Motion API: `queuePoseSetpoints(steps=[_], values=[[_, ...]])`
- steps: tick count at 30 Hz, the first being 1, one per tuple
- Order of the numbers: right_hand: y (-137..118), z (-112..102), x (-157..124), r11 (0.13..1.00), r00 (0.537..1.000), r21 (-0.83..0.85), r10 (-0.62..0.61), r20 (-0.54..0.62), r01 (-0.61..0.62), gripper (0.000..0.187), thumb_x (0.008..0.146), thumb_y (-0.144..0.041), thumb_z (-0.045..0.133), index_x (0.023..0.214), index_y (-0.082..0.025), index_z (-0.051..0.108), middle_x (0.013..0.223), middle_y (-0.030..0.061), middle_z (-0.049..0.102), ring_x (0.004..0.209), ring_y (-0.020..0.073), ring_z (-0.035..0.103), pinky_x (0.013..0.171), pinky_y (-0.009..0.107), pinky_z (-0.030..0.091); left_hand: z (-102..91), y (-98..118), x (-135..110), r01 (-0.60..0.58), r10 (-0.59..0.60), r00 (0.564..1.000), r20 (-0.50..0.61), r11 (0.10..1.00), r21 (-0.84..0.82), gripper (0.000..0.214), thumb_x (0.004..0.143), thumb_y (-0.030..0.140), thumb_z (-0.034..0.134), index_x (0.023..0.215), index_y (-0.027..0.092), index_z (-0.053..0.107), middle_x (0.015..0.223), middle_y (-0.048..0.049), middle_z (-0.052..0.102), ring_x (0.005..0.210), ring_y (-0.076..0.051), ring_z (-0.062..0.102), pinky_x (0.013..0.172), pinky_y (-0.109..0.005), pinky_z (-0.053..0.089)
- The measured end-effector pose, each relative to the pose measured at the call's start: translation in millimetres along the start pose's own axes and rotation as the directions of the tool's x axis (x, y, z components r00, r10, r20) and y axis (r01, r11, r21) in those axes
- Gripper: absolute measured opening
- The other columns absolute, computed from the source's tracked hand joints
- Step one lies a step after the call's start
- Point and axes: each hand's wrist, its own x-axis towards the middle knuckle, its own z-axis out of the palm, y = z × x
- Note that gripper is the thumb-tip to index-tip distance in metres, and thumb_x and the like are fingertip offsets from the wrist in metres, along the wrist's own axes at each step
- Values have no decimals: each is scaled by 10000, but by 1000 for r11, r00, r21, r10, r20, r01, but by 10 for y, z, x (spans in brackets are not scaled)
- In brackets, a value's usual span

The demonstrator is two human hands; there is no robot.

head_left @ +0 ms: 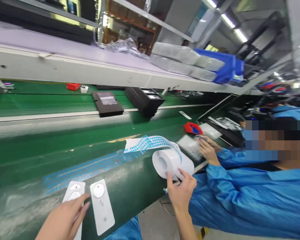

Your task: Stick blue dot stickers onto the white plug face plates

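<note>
My left hand (65, 218) lies at the lower left with fingers stretched out over a white rectangular plate (73, 193) on the green belt. A second white plate (102, 206) with a round raised part lies just to its right. My right hand (181, 191) pinches the edge of a white label roll (172, 163) standing at the belt's near edge. A strip of blue dotted stickers (150, 142) runs off the roll to the left across the belt.
A co-worker in a blue coat sits at the right, with a hand (208, 150) on a clear packet. A red tray (193, 128), black boxes (145, 99) and a black flat box (107, 102) lie on the green conveyor (40, 140). A shelf overhead carries grey packs and a blue bin (227, 68).
</note>
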Motion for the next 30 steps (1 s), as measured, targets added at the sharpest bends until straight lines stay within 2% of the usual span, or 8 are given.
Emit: queuePoseSetpoints(steps=[3, 6, 11, 17, 20, 23, 26, 30], values=[[433, -156, -2, 971, 966, -2, 236, -110, -237, 813, 852, -774, 637, 1271, -77, 607, 1229, 241, 561, 1213, 407, 464, 1097, 590, 314, 58, 807, 850, -256, 255, 963, 89, 967, 4, 427, 1015, 400, 305, 1239, 373, 667, 1185, 14, 751, 1108, -259, 703, 973, -401, 540], [776, -157, -17, 871, 875, 136, 482, -51, -472, 843, 805, -801, 632, 1283, -108, 611, 1275, 231, 566, 1228, 402, 470, 1091, 579, 337, 414, 1677, 1488, -413, 429, 888, 167, 902, -124, 403, 990, 374, 430, 1323, 269, 631, 1193, -49, 730, 1079, -262, 694, 984, -401, 531], [1211, 26, 162, 741, 784, 274, 613, 97, -613, 764, 826, -785, 581, 1224, -138, 663, 1286, 183, 639, 1250, 372, 536, 1106, 532, 392, 1259, 2550, 1894, -412, 500, 845, 187, 833, -368, 720, 860, 536, 701, 1437, 139, 539, 1377, -159, 602, 1276, -338, 541, 1122, -466, 436], [1301, 143, 348, 650, 752, 380, 542, 375, -658, 676, 822, -733, 661, 1149, -146, 729, 1152, 124, 716, 1107, 328, 643, 964, 419, 536, 1910, 2916, 1870, -216, 305, 951, 55, 779, -589, 830, 719, 394, 854, 1418, 155, 477, 1389, -143, 546, 1316, -317, 453, 1154, -445, 369], [1263, 127, 372, 671, 765, 372, 522, 377, -641, 661, 812, -684, 729, 1198, -148, 717, 1225, 145, 668, 1161, 339, 608, 1044, 440, 483, 2093, 2963, 1941, -164, 227, 974, -2, 696, -699, 606, 775, 367, 795, 1280, 147, 541, 1312, -150, 584, 1302, -314, 470, 1151, -442, 371], [1280, 140, 395, 636, 769, 439, 469, 434, -635, 669, 815, -644, 763, 1280, -170, 686, 1265, 139, 651, 1207, 343, 584, 1096, 457, 450, 2146, 2961, 2058, -175, 227, 973, -52, 565, -806, 406, 848, 398, 722, 1136, 157, 570, 1200, -143, 647, 1182, -291, 561, 1056, -415, 451], [1301, 186, 399, 522, 753, 552, 348, 558, -650, 634, 810, -650, 772, 1224, -178, 691, 1241, 135, 685, 1171, 337, 626, 1053, 453, 507, 2076, 2960, 2154, -187, 232, 970, -75, 510, -840, 382, 848, 428, 725, 1076, 167, 565, 1107, -109, 680, 1055, -249, 613, 959, -365, 496], [1288, 200, 373, 394, 704, 593, 265, 659, -703, 725, 657, -578, 914, 1212, -180, 669, 1193, 154, 722, 1087, 341, 692, 944, 459, 597, 1941, 3021, 2194, -194, 236, 966, -101, 410, -891, 318, 854, 411, 704, 1005, 169, 563, 1075, -79, 693, 1018, -201, 637, 920, -304, 511]])
